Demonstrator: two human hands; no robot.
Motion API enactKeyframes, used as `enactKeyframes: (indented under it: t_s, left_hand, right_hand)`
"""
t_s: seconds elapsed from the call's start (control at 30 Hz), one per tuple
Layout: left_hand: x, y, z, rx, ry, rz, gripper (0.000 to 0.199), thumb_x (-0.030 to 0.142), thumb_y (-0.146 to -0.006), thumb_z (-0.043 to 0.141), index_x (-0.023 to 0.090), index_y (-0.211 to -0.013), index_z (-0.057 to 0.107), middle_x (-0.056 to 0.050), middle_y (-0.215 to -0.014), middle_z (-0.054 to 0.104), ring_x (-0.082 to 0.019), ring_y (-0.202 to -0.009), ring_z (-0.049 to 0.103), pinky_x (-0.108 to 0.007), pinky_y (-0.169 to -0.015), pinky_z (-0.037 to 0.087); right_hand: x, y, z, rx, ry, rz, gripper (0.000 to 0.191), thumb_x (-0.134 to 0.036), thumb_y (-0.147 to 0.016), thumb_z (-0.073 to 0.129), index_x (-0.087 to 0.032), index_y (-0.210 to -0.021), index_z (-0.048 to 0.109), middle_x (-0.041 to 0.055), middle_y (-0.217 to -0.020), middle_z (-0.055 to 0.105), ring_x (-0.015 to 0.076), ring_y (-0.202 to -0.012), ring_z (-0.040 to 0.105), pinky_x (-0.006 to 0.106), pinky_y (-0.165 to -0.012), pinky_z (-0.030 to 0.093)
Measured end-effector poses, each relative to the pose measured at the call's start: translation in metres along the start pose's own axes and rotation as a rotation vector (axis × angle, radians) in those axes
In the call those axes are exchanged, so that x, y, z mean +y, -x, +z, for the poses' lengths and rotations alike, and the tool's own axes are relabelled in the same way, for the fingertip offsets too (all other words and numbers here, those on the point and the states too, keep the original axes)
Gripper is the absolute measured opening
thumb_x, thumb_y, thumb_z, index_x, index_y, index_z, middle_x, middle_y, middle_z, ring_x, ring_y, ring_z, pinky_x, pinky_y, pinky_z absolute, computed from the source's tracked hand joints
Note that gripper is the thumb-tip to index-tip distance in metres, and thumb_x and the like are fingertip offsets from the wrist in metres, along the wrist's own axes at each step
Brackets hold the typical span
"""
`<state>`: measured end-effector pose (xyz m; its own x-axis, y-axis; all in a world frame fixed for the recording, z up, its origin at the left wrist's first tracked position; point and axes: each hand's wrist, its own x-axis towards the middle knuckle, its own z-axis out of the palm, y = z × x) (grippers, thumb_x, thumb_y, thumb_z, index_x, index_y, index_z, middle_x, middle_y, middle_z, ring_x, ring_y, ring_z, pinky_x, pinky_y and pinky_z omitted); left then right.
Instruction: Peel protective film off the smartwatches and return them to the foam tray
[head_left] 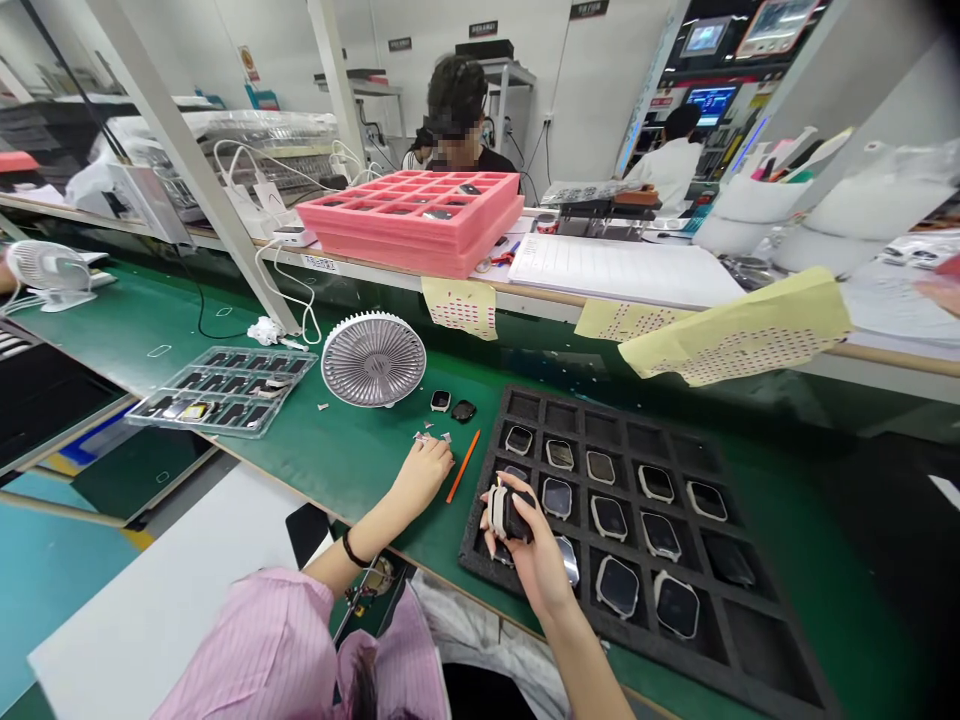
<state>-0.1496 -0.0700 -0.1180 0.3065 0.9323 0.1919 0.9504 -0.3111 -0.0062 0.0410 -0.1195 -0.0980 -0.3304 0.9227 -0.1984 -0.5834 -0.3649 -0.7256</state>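
My right hand (529, 530) is wrapped round a few stacked watch cases (504, 512), held over the left edge of a black foam tray (742, 655). Several square watch cases, one of them a silver-framed case (617, 585), lie in the tray's compartments. My left hand (424, 470) rests on the green bench beside small paper scraps (427, 436), its fingers bent down; whether they hold anything is hidden. Between my hands lies an orange stick (463, 466). Beyond my left hand are a white-framed watch case (440, 401) and a dark one (463, 411).
A white fan (373, 360) stands behind my left hand. To the left lies a clear plastic tray (225, 392) of dark parts. Pink foam trays (405, 240) and papers (615, 268) sit on the raised shelf. A person (457, 115) is beyond it.
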Motion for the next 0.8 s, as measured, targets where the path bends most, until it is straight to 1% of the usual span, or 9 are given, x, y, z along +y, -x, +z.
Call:
enactKeyframes:
  t_s: [0.1,0.2,0.27,0.33,0.4,0.47,0.57,0.67,0.8]
  left_hand:
    - [-0.002,-0.002,-0.001,0.006,-0.018,0.018,0.024,0.015,-0.092,0.043,0.014,-0.076,0.06,-0.01,-0.081,0.062,-0.023,-0.081,0.056,-0.034,-0.075,0.041]
    - [0.001,0.0,-0.012,0.086,0.135,-0.035,0.023,0.016,-0.092,0.043,0.014,-0.078,0.062,-0.01,-0.086,0.066,-0.022,-0.084,0.058,-0.036,-0.08,0.042]
    - [0.01,0.003,-0.025,0.181,0.383,-0.111,0.021,0.021,-0.092,0.045,0.016,-0.082,0.063,-0.009,-0.091,0.067,-0.021,-0.088,0.06,-0.036,-0.083,0.043]
    - [0.025,0.007,-0.039,0.234,0.732,-0.191,0.022,0.029,-0.092,0.048,0.017,-0.084,0.064,-0.007,-0.09,0.068,-0.019,-0.086,0.061,-0.032,-0.078,0.046]
    - [0.044,0.012,-0.049,0.19,1.051,-0.254,0.026,0.036,-0.089,0.051,0.016,-0.079,0.065,-0.007,-0.084,0.068,-0.017,-0.077,0.061,-0.027,-0.068,0.048]
    - [0.061,0.014,-0.055,0.155,1.233,-0.293,0.029,0.039,-0.087,0.053,0.015,-0.075,0.064,-0.006,-0.078,0.067,-0.017,-0.074,0.061,-0.026,-0.067,0.048]
    - [0.074,0.014,-0.057,0.144,1.334,-0.347,0.032,0.042,-0.085,0.056,0.015,-0.07,0.062,-0.005,-0.073,0.064,-0.016,-0.071,0.059,-0.025,-0.066,0.047]
    - [0.076,0.015,-0.055,0.148,1.35,-0.377,0.032,0.042,-0.083,0.058,0.015,-0.067,0.061,-0.004,-0.071,0.062,-0.016,-0.069,0.059,-0.025,-0.061,0.046]
    - [0.071,0.017,-0.055,0.181,1.309,-0.41,0.028,0.039,-0.082,0.058,0.015,-0.068,0.062,-0.005,-0.074,0.063,-0.017,-0.073,0.059,-0.026,-0.065,0.046]
  right_hand:
    - [0.0,0.0,0.0,0.0,-0.022,-0.015,0.034,-0.037,-0.086,0.056,-0.023,-0.116,0.052,0.0047,-0.089,0.063,0.0171,-0.068,0.059,0.027,-0.049,0.043]
    - [-0.002,-0.001,0.001,0.02,-0.043,-0.018,0.032,-0.037,-0.086,0.055,-0.023,-0.115,0.053,0.0047,-0.089,0.063,0.0177,-0.068,0.06,0.028,-0.05,0.043]
    - [-0.004,-0.001,0.003,0.047,-0.057,-0.033,0.032,-0.037,-0.087,0.054,-0.023,-0.115,0.054,0.0047,-0.088,0.063,0.0184,-0.068,0.061,0.029,-0.051,0.044]
    - [-0.005,-0.001,0.006,0.074,-0.073,-0.077,0.032,-0.038,-0.086,0.052,-0.023,-0.115,0.053,0.0047,-0.089,0.064,0.0193,-0.07,0.061,0.031,-0.053,0.046]
    - [-0.006,0.0,0.008,0.089,-0.07,-0.134,0.034,-0.039,-0.086,0.05,-0.024,-0.116,0.052,0.0053,-0.092,0.064,0.0207,-0.072,0.062,0.034,-0.056,0.048]
    - [-0.006,0.002,0.009,0.091,-0.038,-0.175,0.036,-0.041,-0.086,0.049,-0.025,-0.118,0.051,0.0062,-0.096,0.065,0.0218,-0.076,0.063,0.036,-0.059,0.05]
    - [-0.005,0.005,0.008,0.105,0.051,-0.203,0.041,-0.044,-0.086,0.049,-0.025,-0.122,0.049,0.0069,-0.103,0.065,0.0222,-0.083,0.063,0.037,-0.067,0.051]
    - [-0.002,0.008,0.006,0.134,0.13,-0.247,0.046,-0.043,-0.085,0.052,-0.026,-0.127,0.047,0.0069,-0.109,0.064,0.0226,-0.093,0.061,0.038,-0.077,0.05]
    - [-0.001,0.01,0.008,0.09,0.118,-0.26,0.052,-0.041,-0.086,0.053,-0.027,-0.134,0.04,0.006,-0.106,0.063,0.0215,-0.086,0.062,0.037,-0.072,0.05]
